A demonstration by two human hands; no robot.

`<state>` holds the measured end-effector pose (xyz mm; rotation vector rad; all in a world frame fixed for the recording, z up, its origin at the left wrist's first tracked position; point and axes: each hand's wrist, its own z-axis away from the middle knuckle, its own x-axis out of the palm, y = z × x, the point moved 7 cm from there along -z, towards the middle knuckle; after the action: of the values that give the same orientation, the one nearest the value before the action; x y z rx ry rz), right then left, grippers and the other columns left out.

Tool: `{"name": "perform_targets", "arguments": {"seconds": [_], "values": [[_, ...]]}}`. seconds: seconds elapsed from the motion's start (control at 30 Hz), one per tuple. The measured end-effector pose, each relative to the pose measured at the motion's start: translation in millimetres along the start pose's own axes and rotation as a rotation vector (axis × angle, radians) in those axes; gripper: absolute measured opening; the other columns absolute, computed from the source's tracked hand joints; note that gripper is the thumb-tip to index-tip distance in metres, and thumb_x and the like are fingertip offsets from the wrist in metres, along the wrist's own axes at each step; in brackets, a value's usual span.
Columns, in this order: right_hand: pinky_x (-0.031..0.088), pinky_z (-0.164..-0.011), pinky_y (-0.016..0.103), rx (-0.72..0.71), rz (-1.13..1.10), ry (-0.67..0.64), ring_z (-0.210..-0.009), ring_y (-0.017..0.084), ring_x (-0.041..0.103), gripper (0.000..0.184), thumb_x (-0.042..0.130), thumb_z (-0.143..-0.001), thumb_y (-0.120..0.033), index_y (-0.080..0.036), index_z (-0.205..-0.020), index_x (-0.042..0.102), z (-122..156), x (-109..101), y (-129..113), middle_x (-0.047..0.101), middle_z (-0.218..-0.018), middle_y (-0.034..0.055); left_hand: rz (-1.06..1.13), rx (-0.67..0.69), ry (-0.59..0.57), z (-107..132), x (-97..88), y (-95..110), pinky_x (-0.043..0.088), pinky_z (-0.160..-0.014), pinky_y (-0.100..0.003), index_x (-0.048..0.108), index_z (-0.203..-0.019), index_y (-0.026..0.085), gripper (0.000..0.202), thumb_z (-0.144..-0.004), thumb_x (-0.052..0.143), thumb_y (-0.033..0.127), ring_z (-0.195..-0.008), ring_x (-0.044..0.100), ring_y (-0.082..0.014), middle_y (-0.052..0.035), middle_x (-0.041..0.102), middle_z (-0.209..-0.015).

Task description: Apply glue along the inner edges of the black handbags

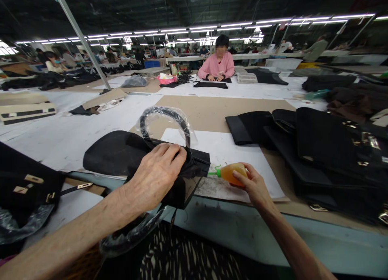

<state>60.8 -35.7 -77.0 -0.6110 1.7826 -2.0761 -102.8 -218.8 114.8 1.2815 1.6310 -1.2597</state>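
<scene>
A black handbag lies across the front edge of the worktable, its plastic-wrapped handle arching upward. My left hand rests on top of the bag with fingers curled over its edge, pressing it down. My right hand is closed around a small squeeze bottle of amber liquid. The bottle's green nozzle points left and touches the bag's right end. A second plastic-wrapped handle hangs below the table edge.
Stacked black bags with gold fittings fill the right side. Another black bag lies at the left. A sheet of white paper sits under the bottle. A person in a pink top works at the far side.
</scene>
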Motion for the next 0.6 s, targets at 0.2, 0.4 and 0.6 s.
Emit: {"name": "perform_targets", "arguments": {"seconds": [0.2, 0.4, 0.6], "values": [[0.059, -0.068, 0.041, 0.063, -0.065, 0.018, -0.086, 0.028, 0.063, 0.048, 0.077, -0.067, -0.045, -0.019, -0.101, 0.056, -1.7, -1.4, 10.3, 0.064, -0.091, 0.0042, 0.019, 0.039, 0.038, 3.1, -3.9, 2.9, 0.052, -0.083, -0.038, 0.058, -0.107, 0.005, 0.033, -0.075, 0.051, 0.007, -0.092, 0.059, -0.0268, -0.0152, 0.062, -0.102], [0.06, -0.064, 0.042, 0.089, -0.081, 0.018, -0.083, 0.029, 0.064, 0.046, 0.079, -0.066, -0.043, -0.02, -0.1, 0.057, -2.4, -2.3, 13.6, 0.064, -0.09, 0.0054, 0.026, 0.044, 0.043, 4.4, -3.8, 4.6, 0.052, -0.085, -0.039, 0.057, -0.11, 0.007, 0.036, -0.074, 0.051, 0.008, -0.094, 0.058, -0.0261, -0.0147, 0.062, -0.105], [0.061, -0.064, 0.041, 0.091, -0.105, 0.039, -0.085, 0.028, 0.063, 0.043, 0.079, -0.066, -0.042, -0.019, -0.097, 0.059, -1.3, -3.8, 10.2, 0.064, -0.093, 0.0055, 0.036, 0.047, 0.056, 6.2, -2.0, 4.3, 0.052, -0.085, -0.038, 0.058, -0.109, 0.006, 0.033, -0.076, 0.05, 0.009, -0.093, 0.058, -0.0259, -0.0143, 0.063, -0.103]]}}
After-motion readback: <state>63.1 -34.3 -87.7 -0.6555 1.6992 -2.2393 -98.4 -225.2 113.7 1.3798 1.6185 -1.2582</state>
